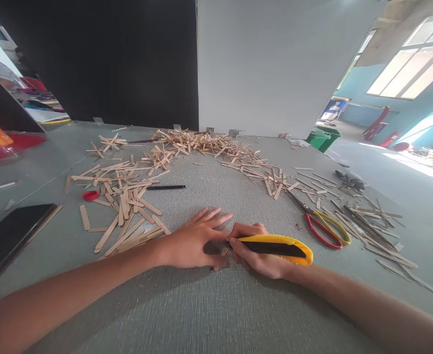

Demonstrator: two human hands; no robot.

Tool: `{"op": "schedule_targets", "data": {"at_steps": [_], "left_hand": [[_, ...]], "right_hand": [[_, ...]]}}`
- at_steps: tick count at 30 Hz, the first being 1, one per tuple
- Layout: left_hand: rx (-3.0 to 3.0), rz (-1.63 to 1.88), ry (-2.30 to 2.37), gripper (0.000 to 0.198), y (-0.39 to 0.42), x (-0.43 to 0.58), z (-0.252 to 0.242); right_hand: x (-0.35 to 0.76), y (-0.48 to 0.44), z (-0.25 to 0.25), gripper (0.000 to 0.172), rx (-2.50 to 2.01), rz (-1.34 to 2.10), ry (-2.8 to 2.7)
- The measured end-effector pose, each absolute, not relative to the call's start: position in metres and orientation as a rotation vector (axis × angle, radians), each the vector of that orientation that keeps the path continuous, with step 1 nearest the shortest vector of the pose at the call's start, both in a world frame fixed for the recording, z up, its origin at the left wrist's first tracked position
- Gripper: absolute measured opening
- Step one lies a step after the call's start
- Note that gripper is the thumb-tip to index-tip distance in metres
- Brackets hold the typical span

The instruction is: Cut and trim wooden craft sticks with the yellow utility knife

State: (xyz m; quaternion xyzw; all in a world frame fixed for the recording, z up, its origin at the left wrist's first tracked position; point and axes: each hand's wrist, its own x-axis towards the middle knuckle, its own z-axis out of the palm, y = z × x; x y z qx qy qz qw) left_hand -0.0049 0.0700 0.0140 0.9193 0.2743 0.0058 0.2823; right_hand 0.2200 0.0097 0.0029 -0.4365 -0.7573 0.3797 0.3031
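Observation:
My right hand (255,253) is closed around a yellow and black utility knife (275,246), its tip end pointing left at a small piece of craft stick (224,251) with dark markings. With the thumb and index finger of my left hand (192,241), I hold that piece down on the grey textured surface (201,309); the other fingers spread forward. Where the blade meets the wood is mostly hidden by my fingers. Craft sticks (124,204) lie in a loose heap beyond and beside my left forearm.
A black pencil (166,187) and a red ring (90,195) lie at the left, near a dark phone-like slab (13,236). Scissors (325,228) with red and yellow handles rest at the right, beside thin wood strips (382,231). Upright black and grey panels (253,69) stand behind.

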Motion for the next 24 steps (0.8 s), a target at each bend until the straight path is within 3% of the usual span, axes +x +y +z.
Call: {"op": "schedule_targets", "data": {"at_steps": [11,24], "left_hand": [[2.447,0.041,0.707,0.063,0.0710,-0.0059,0.0120],[2.458,0.003,0.735,0.063,0.0683,-0.0044,0.0149]], "right_hand": [[0.2219,0.0082,-0.0052,0.023,-1.022,0.958,-2.049],[0.2216,0.0089,-0.0001,0.028,-1.029,0.922,-2.087]]}}
